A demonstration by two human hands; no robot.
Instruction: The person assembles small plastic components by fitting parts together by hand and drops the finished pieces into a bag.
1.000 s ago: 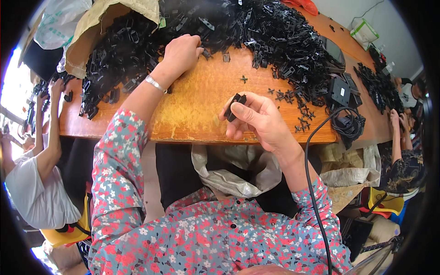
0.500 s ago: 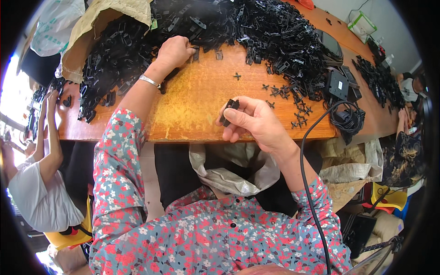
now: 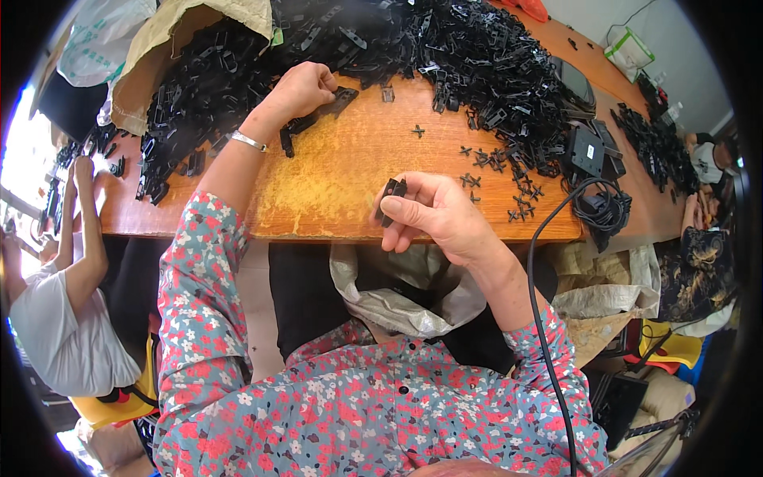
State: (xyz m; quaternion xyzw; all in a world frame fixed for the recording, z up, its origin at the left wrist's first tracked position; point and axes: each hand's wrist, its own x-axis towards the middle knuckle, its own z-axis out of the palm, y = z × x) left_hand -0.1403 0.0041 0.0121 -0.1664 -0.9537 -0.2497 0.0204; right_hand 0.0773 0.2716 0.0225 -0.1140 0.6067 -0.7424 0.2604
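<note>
My left hand (image 3: 306,87) reaches to the near edge of a big heap of black plastic parts (image 3: 485,56). Its fingertips are pinched on a flat, elongated black plastic part (image 3: 343,101) at the tabletop. Closer to me, over the table's front edge, my right hand (image 3: 445,215) grips a small, blocky black plastic piece (image 3: 390,200) between thumb and fingers. Several small black crosses (image 3: 485,159) lie loose to the right of that hand. One single cross (image 3: 418,131) sits apart, and a small dark clip (image 3: 388,94) rests beside the heap.
A brown paper sack (image 3: 135,99) spills more parts at the left. Black boxes (image 3: 588,151) and a coiled cable (image 3: 600,207) stand right, the cable running down past my right arm. A pale woven sack (image 3: 397,310) hangs open below the table edge. Other people work at both sides.
My left hand has closed on the flat black part, which now shows more fully beside the fingertips. My right hand keeps its piece in nearly the same place.
</note>
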